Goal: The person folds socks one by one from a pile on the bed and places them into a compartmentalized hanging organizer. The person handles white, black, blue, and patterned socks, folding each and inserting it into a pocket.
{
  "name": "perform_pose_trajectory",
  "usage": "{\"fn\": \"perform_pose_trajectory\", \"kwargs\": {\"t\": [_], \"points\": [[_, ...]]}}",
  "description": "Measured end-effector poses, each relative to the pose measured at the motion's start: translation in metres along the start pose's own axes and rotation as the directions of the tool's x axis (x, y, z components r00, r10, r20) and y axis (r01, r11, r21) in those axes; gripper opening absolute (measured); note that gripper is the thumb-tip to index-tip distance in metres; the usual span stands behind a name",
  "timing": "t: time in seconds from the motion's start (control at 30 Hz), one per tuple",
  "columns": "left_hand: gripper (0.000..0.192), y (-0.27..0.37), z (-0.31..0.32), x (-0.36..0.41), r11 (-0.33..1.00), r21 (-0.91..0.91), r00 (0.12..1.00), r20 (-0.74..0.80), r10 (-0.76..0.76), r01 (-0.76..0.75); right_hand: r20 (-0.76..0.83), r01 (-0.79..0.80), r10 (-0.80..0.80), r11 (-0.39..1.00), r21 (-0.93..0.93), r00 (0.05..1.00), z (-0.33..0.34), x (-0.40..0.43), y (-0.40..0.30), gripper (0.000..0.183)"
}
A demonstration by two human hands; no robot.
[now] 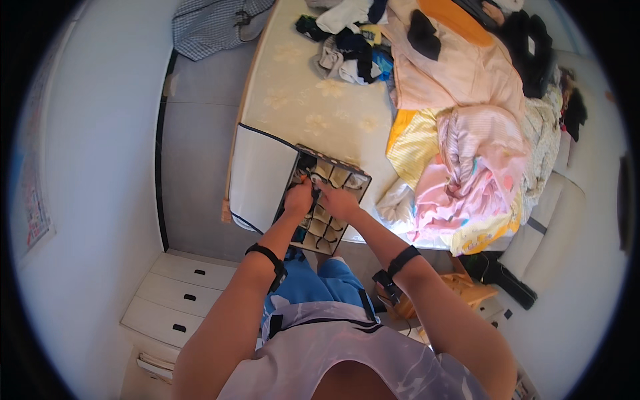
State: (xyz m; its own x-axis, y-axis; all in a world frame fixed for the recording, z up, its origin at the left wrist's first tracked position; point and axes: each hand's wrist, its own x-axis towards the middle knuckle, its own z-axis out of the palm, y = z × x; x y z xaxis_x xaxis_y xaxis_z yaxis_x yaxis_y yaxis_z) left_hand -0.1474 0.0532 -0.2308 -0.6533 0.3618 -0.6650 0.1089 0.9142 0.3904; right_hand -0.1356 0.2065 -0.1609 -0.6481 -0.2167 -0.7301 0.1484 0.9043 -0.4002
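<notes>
A fabric drawer organizer (334, 160) with beige compartments and a dark, spotted rim lies at the mattress's near edge. My left hand (298, 198) reaches into its left side, fingertips close to a small orange spot and dark cloth. Beside it, my right hand (340, 202) points its fingers at a small whitish item (315, 178) in the same area. The fingers overlap the contents, so whether either hand grips anything is hidden. A dark bundled item (306, 161) fills the upper left compartment. In the upper right one sits a whitish bundle (356, 181). Several other compartments show beige lining.
A pile of loose socks (350, 55) lies farther up the mattress (285, 100). Heaped bedding and clothes (465, 165) cover its right side. A white drawer cabinet (185, 295) stands lower left, a wooden chair (460, 290) lower right. Grey floor (200, 150) runs along the left wall.
</notes>
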Motion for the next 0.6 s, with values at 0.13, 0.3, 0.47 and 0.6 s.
{"fn": "perform_pose_trajectory", "kwargs": {"t": [0.13, 0.3, 0.47, 0.6], "points": [[0.023, 0.014, -0.006, 0.019, 0.986, -0.164, 0.995, -0.101, -0.005, -0.011, 0.131, -0.128, 0.138, 0.988, -0.084, 0.982, -0.017, 0.014, -0.011, 0.075], [0.016, 0.018, -0.019, 0.055, 0.954, -0.301, 0.975, -0.216, -0.054, -0.014, 0.149, -0.210, 0.231, 0.967, -0.146, 0.961, -0.028, 0.068, -0.009, 0.071], [0.026, 0.021, -0.024, 0.056, 0.992, -0.128, 0.991, -0.133, -0.002, -0.015, 0.166, -0.269, 0.311, 0.934, -0.234, 0.936, -0.029, 0.080, -0.007, 0.033], [0.029, 0.023, -0.027, 0.054, 1.000, -0.010, 0.996, -0.089, 0.019, -0.020, 0.171, -0.308, 0.344, 0.928, -0.208, 0.923, -0.025, 0.083, -0.009, 0.024]]}}
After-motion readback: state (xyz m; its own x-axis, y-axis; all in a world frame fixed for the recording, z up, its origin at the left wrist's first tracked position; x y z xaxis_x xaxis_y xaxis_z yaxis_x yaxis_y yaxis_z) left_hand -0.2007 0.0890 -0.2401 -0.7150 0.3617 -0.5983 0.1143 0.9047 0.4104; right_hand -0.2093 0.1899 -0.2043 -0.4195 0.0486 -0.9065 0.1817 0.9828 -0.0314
